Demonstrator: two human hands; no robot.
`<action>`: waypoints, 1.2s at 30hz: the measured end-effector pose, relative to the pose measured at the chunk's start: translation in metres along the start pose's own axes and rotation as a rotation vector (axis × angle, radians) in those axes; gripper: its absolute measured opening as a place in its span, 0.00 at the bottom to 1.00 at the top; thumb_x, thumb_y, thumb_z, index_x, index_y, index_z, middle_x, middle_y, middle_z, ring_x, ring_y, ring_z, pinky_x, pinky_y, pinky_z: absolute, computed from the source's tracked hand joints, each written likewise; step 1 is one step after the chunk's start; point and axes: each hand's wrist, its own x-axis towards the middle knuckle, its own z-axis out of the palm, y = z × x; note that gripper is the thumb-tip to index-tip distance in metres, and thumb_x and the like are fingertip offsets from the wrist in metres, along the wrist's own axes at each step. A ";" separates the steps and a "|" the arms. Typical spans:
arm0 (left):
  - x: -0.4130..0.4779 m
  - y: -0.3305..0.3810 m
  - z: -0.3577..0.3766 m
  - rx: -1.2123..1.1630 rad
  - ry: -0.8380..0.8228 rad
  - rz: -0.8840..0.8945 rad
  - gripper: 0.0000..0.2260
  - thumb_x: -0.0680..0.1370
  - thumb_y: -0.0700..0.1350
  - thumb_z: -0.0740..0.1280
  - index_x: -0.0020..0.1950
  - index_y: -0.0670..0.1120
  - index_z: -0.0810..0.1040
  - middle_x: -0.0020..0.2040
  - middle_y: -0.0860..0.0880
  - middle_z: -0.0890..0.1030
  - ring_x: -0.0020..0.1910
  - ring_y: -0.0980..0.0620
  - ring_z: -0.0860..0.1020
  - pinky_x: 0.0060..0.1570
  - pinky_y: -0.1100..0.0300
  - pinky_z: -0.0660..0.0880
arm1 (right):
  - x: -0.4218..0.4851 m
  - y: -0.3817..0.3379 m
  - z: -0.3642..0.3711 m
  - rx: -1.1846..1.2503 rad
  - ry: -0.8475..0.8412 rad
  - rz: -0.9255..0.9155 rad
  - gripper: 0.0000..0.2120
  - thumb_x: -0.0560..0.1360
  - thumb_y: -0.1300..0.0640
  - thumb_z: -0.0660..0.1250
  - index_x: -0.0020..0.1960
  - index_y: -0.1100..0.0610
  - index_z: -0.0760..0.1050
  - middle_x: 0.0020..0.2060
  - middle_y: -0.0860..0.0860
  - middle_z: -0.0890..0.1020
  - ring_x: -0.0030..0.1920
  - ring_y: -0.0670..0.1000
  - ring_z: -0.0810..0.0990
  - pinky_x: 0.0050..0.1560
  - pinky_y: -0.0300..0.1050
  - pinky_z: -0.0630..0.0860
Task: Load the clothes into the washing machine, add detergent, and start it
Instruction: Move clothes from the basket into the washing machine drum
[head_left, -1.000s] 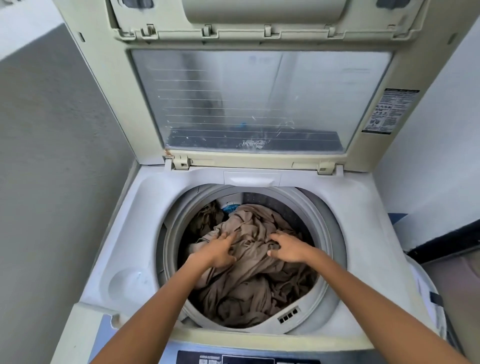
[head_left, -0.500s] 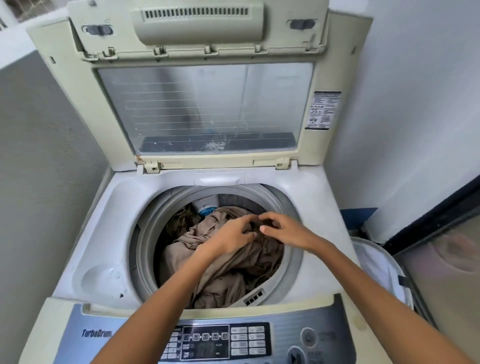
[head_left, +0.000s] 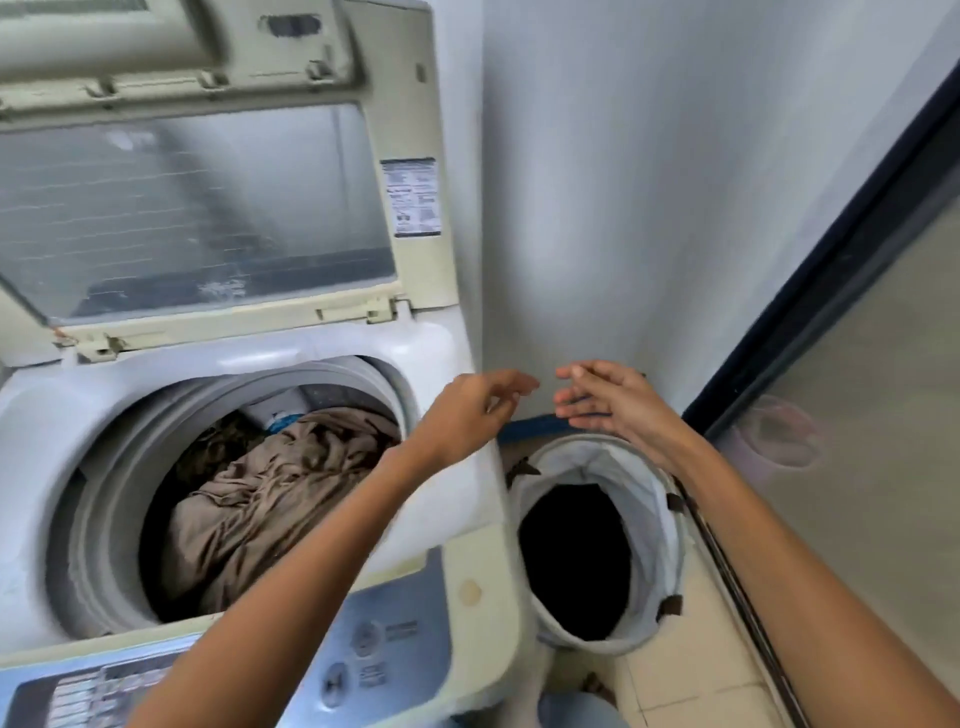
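Now the fingers (head_left: 511, 387) of your left hand (head_left: 470, 410) are loosely bent, thumb and forefinger nearly meeting but with no cloth between them. Those of your right hand (head_left: 608, 402) lie almost straight and slack, and they too hold nothing. The two sets of fingertips nearly touch in mid-air. Half a second ago both hands were down in the drum, picking at the rumpled tan-brown clothes (head_left: 270, 493). They have since let go, lifted out and swung to your right, and your head has turned with them. That load lies heaped inside the grey drum ring of the cream top-loading washing machine (head_left: 78, 410). Its windowed lid (head_left: 208, 208) stands open behind, and a scrap of blue fabric (head_left: 283, 418) shows at the back of the drum.

Your left hand hovers above the machine's right-hand edge, its forearm crossing the drum's near rim. Your right hand hangs over the far rim of the round white-lined laundry hamper (head_left: 592, 465) that stands on the floor just beside the machine. Both arms are stretched forward. I judge you are going back for more washing, so loading is not finished. The hamper's inside is black and I cannot tell what is left in it. No detergent is in sight, and the blue-grey control panel (head_left: 384, 639) is untouched.
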 end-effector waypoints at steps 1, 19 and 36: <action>0.009 0.010 0.013 0.052 -0.046 0.016 0.14 0.77 0.38 0.60 0.59 0.45 0.79 0.54 0.49 0.83 0.53 0.50 0.80 0.56 0.57 0.75 | -0.003 0.008 -0.018 0.002 0.009 0.025 0.08 0.79 0.53 0.60 0.52 0.54 0.77 0.42 0.53 0.83 0.42 0.50 0.84 0.49 0.44 0.79; 0.040 -0.089 0.270 -0.293 -0.167 -1.083 0.17 0.78 0.41 0.62 0.67 0.44 0.71 0.58 0.44 0.76 0.47 0.47 0.76 0.46 0.56 0.73 | 0.025 0.245 -0.142 0.173 0.143 0.633 0.13 0.78 0.51 0.62 0.56 0.58 0.75 0.48 0.55 0.79 0.49 0.54 0.79 0.49 0.48 0.78; 0.002 -0.276 0.495 -0.551 0.172 -1.513 0.29 0.79 0.63 0.54 0.77 0.56 0.50 0.78 0.51 0.50 0.74 0.42 0.58 0.67 0.38 0.63 | 0.141 0.491 -0.146 0.005 0.202 0.876 0.16 0.78 0.47 0.61 0.63 0.53 0.69 0.63 0.52 0.71 0.59 0.52 0.71 0.54 0.51 0.76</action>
